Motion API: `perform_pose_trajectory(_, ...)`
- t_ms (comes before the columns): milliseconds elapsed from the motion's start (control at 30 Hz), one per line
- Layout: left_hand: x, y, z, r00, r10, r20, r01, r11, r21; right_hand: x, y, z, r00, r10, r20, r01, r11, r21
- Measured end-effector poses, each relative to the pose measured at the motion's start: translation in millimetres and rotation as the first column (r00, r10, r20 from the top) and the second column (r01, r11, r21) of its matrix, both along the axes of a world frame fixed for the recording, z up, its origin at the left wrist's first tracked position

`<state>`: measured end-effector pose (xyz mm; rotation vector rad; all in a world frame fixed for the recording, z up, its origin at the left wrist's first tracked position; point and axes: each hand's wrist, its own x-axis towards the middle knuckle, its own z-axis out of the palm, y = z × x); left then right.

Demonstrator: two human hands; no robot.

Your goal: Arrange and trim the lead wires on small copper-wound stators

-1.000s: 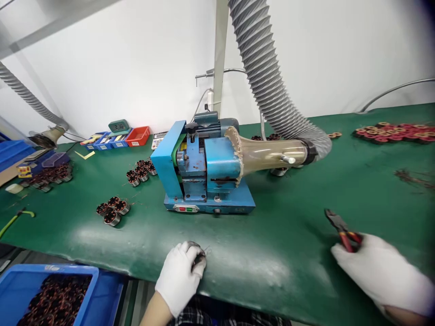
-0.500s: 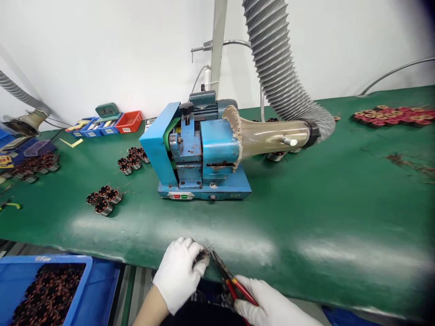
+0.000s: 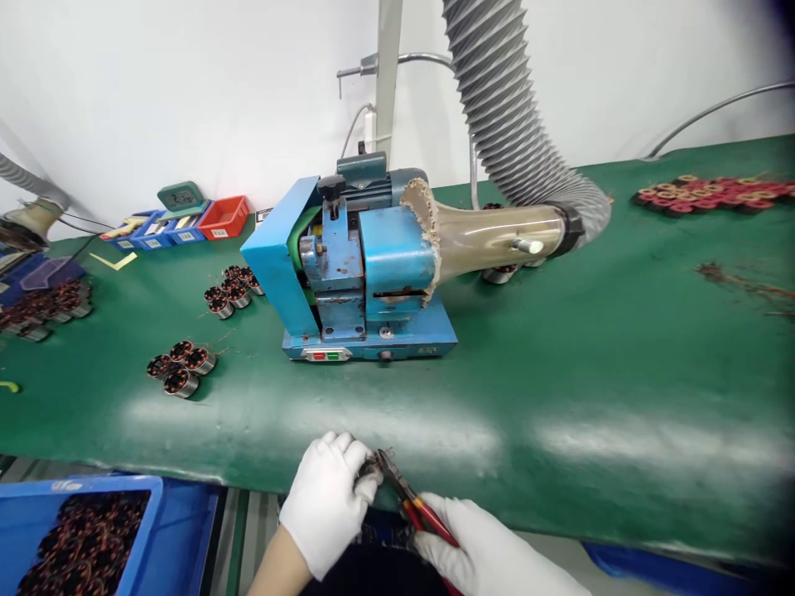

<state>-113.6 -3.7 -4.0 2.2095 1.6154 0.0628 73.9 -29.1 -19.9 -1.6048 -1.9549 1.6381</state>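
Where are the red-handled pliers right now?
In the head view, bottom centre: the right hand holds the pliers at the bench's near edge, tips at the small coil in the left hand.

This is a factory workshop. A long green table (image 3: 559, 372) holds a blue machine (image 3: 360, 273) with a big grey hose (image 3: 515, 124) joined to it (the kind that sucks up dust). Little groups of copper-wound motor parts (image 3: 180, 368) sit on the table, and a blue bin (image 3: 87, 538) below is full of more. Small coloured trays (image 3: 186, 228) line the white wall.
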Motion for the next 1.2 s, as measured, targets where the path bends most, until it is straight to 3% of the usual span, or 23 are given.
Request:
perform_pose_trajectory(167,1,1,0.5,1.000,-0.001,0.006,0.001,1.000,-0.009,1,0,0.6,0.999,0.004,0.034,-0.004,1.000,-0.001)
perform_pose_trajectory(333,-1,1,3.4,1.000,0.001,0.001,-0.001,1.000,-0.018,-4,-9,-13.6,0.996,-0.082,-0.025,0.080,0.995,-0.059)
perform_pose_trajectory(467,0,1,5.3,1.000,-0.016,0.006,0.016,1.000,-0.024,-7,-15,-22.5,0.966,-0.238,-0.104,0.228,0.968,-0.101)
perform_pose_trajectory(600,2,6,4.4,0.999,-0.017,0.038,0.018,1.000,-0.024,-1,-12,-16.8,0.879,-0.415,-0.234,0.377,0.907,-0.190)
perform_pose_trajectory(700,-5,14,3.8,0.985,0.143,0.095,-0.151,0.985,0.082,1,-10,-16.0,0.801,-0.460,-0.383,0.334,0.875,-0.351)
perform_pose_trajectory(800,-26,14,8.3,0.916,0.371,0.151,-0.395,0.901,0.181,2,-9,-21.9,0.689,-0.547,-0.475,0.278,0.806,-0.523)
perform_pose_trajectory(867,-42,2,11.8,0.878,0.462,0.125,-0.475,0.872,0.117,4,-7,-24.0,0.673,-0.576,-0.464,0.338,0.797,-0.500)
perform_pose_trajectory(900,-47,-7,12.3,0.873,0.477,0.107,-0.484,0.873,0.059,6,-5,-23.6,0.692,-0.570,-0.442,0.397,0.813,-0.426)
perform_pose_trajectory(967,-51,-29,9.9,0.899,0.428,0.099,-0.426,0.904,-0.038,11,0,-21.1,0.774,-0.515,-0.368,0.475,0.857,-0.201)
perform_pose_trajectory(1033,-46,-50,4.4,0.952,0.274,0.136,-0.266,0.961,-0.075,16,7,-18.6,0.859,-0.435,-0.270,0.444,0.895,-0.030)
perform_pose_trajectory(1133,-30,-63,-0.4,0.982,-0.014,0.191,0.015,1.000,-0.004,18,14,-18.3,0.907,-0.343,-0.245,0.351,0.936,-0.013)
perform_pose_trajectory(1200,-22,-53,2.8,0.976,-0.138,0.167,0.106,0.976,0.189,16,15,-18.4,0.889,-0.349,-0.297,0.350,0.935,-0.051)
